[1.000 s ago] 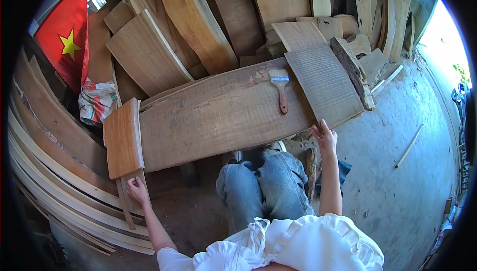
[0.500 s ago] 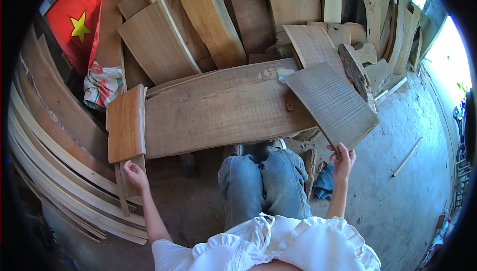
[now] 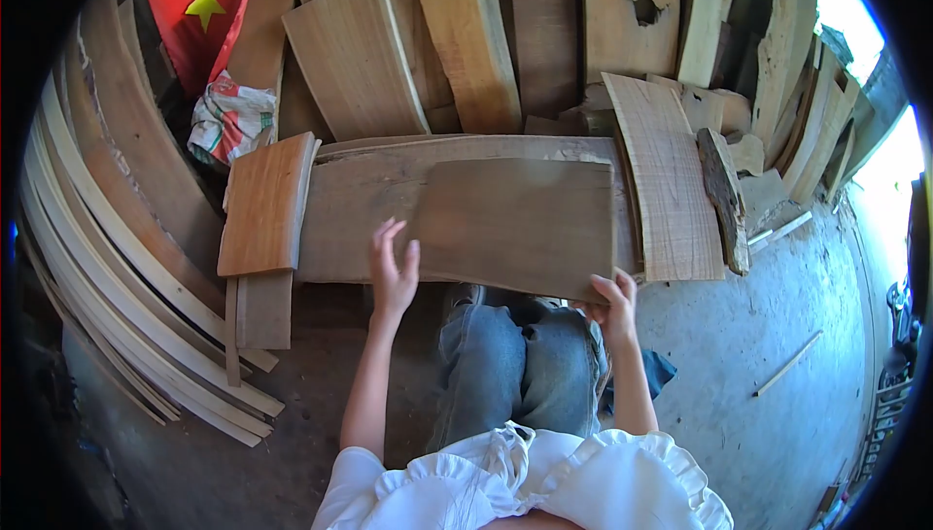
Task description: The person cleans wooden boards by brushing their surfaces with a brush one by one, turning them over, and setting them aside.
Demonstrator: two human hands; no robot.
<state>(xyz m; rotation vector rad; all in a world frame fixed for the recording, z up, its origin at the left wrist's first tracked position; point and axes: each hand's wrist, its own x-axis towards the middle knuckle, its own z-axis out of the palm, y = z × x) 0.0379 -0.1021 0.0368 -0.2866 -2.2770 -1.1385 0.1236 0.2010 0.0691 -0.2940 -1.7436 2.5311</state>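
A rectangular wooden board is held over the long plank bench in front of me. My right hand grips it at its near right corner, thumb on top. Beside the board's left end is my left hand, fingers apart and holding nothing; a small gap seems to separate it from the board. Motion blurs the board's left side, and whether its underside touches the bench I cannot tell. To the left, a stack of reddish-brown boards rests on the bench's end.
A lighter board and a rough bark-edged piece lie at the bench's right end. Tall planks lean along the back. Long thin strips curve along the left. A loose stick lies on the floor at right.
The board in my right hand has swung left from the bench's right end to its middle. My left hand has left the stack's near edge and come right, fingers spreading. The view has shifted slightly.
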